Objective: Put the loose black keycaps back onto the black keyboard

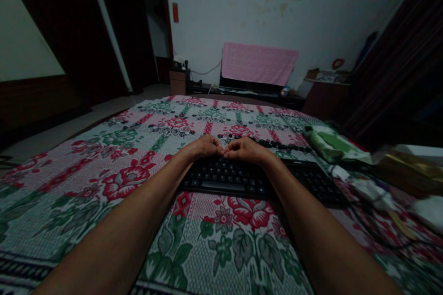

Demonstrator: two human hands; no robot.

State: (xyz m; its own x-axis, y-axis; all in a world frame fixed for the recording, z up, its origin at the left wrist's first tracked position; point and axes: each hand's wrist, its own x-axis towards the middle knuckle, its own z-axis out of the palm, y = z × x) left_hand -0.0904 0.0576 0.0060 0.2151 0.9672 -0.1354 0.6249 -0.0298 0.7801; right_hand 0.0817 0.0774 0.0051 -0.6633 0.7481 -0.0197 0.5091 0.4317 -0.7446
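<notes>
A black keyboard [221, 177] lies on the flowered bedspread in front of me, its space bar towards me. Over its far edge, my left hand [206, 146] and my right hand [244, 149] meet with their fingertips pinched together. Whatever sits between the fingers is too small and dark to make out. My right forearm crosses above the keyboard and hides part of its keys. Just past the keyboard, a row of small black pieces that look like loose keycaps [285, 145] runs off to the right.
The bedspread [124, 221] covers the wide surface under the keyboard. To the right lie a green-and-white packet [334, 145], crumpled white plastic [372, 193], a black cable [367, 223] and a brownish-gold bag [408, 170]. A pink cloth [259, 63] hangs by the far wall.
</notes>
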